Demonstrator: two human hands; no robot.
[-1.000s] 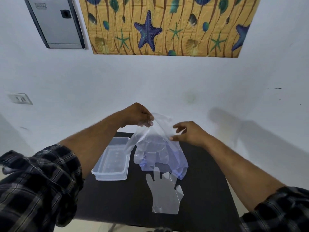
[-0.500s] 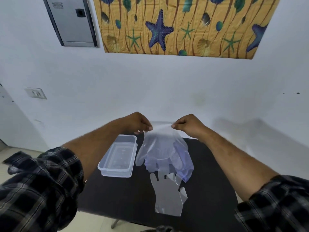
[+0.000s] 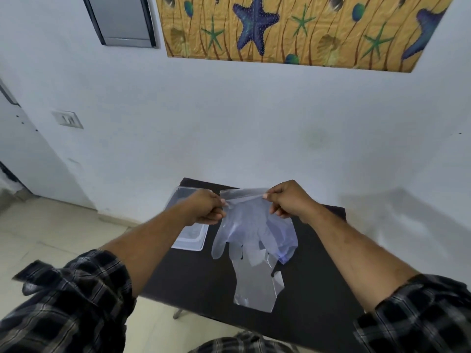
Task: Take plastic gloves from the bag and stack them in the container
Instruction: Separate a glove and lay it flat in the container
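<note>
- Compared with a second ago, the right hand (image 3: 289, 200) no longer lies open against the side of the bag (image 3: 257, 225); it has closed into a pinch on the top edge, matching the left hand (image 3: 204, 209).
- Both sets of fingers are now narrow, holding the bag's upper strip taut between them, so the bag hangs stretched above the table (image 3: 204, 276).
- This looks like parting the mouth of the bag, a step toward pulling out a glove.
- The bundle of gloves (image 3: 237, 233) is inside the bag, their finger shapes drooping at its lower end.
- One loose glove (image 3: 257, 284) lies flat on the table beneath the bag, not yet in the container (image 3: 190, 238).
- The clear container sits left of the bag, partly hidden by the left forearm; I cannot tell whether any gloves are in it.
- Nothing else crowds the table; a light switch (image 3: 67, 119) is on the wall.
</note>
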